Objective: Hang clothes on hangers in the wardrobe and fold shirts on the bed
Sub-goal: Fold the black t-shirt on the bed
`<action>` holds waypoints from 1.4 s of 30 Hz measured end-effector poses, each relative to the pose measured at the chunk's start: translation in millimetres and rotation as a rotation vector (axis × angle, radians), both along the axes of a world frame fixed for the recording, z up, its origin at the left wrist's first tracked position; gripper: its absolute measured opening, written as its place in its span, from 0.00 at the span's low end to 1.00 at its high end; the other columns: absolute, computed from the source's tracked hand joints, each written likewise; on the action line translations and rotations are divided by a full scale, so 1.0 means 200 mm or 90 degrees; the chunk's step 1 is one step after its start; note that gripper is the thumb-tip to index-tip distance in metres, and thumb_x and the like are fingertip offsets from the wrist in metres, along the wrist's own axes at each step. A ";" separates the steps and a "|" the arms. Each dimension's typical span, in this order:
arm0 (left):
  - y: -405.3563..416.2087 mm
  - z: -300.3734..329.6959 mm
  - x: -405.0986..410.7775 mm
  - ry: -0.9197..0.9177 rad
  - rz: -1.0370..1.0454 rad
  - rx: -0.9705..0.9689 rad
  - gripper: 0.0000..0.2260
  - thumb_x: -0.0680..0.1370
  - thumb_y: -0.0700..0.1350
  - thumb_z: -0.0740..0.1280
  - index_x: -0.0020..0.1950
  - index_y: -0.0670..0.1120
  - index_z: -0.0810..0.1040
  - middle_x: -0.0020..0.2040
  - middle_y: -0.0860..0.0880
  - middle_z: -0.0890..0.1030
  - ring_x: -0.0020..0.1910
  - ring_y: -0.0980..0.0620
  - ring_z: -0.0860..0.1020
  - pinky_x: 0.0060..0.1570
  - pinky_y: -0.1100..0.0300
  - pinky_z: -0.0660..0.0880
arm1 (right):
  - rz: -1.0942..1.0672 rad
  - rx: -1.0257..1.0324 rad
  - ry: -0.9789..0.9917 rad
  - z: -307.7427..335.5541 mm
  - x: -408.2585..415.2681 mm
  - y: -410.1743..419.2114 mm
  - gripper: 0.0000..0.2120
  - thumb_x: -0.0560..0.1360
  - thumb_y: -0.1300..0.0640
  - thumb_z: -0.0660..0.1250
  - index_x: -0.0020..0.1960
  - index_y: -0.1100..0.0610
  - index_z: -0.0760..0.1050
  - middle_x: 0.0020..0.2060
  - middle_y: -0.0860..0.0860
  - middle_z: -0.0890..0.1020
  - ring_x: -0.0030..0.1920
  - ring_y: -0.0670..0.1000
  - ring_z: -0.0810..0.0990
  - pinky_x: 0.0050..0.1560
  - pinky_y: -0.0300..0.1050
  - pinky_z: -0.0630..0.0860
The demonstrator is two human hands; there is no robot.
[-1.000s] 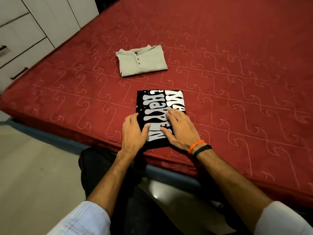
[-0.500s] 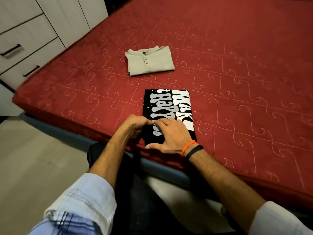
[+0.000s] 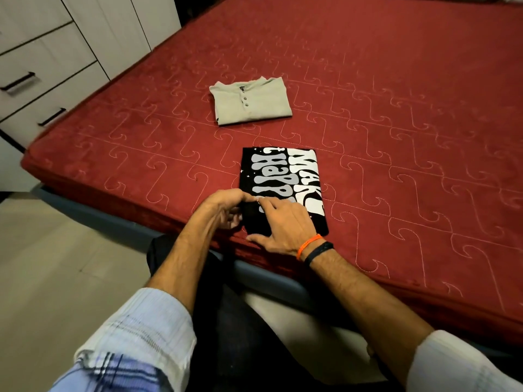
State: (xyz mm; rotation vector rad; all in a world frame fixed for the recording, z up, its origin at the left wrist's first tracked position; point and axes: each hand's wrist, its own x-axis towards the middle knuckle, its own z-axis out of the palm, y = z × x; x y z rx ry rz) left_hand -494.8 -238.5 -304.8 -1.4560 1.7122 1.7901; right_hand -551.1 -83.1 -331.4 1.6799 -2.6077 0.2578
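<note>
A folded black T-shirt [image 3: 283,176] with white and grey lettering lies near the front edge of the red bed [image 3: 396,108]. My left hand [image 3: 226,206] curls at the shirt's near left edge, its fingers pinching the fabric. My right hand [image 3: 285,224], with an orange and a black wristband, lies spread on the shirt's near end, fingertips meeting the left hand's. Farther back lies a folded grey-green button shirt [image 3: 252,101], apart from both hands.
White drawers with black handles [image 3: 42,89] stand at the left, close to the bed's corner. A pale tiled floor [image 3: 56,264] runs along the bed's front edge. Dark cloth [image 3: 175,256] hangs below the bed edge between my arms.
My left hand has gone from lying flat on the shirt to curling at its left edge and pinching it. My right hand stays on the shirt, slid slightly nearer.
</note>
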 end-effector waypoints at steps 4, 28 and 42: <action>0.01 0.00 0.02 0.058 0.050 0.058 0.11 0.78 0.50 0.70 0.42 0.46 0.73 0.34 0.51 0.73 0.26 0.58 0.69 0.21 0.70 0.65 | -0.046 0.029 0.018 0.04 0.02 -0.03 0.29 0.76 0.52 0.65 0.74 0.58 0.62 0.62 0.55 0.77 0.55 0.58 0.79 0.48 0.51 0.74; -0.01 -0.08 -0.23 0.349 0.347 -0.125 0.32 0.72 0.25 0.68 0.73 0.39 0.62 0.63 0.38 0.77 0.50 0.44 0.81 0.43 0.58 0.78 | 0.014 -0.333 -0.479 0.50 -0.38 0.30 0.21 0.70 0.69 0.61 0.54 0.51 0.82 0.43 0.41 0.85 0.46 0.41 0.83 0.47 0.38 0.76; 0.04 0.14 -0.17 0.595 0.140 -0.030 0.13 0.66 0.36 0.75 0.49 0.44 0.81 0.38 0.51 0.85 0.36 0.54 0.83 0.37 0.62 0.78 | -0.143 -0.603 -0.771 0.50 -0.57 0.51 0.14 0.74 0.73 0.66 0.45 0.57 0.85 0.42 0.52 0.87 0.43 0.49 0.85 0.45 0.41 0.81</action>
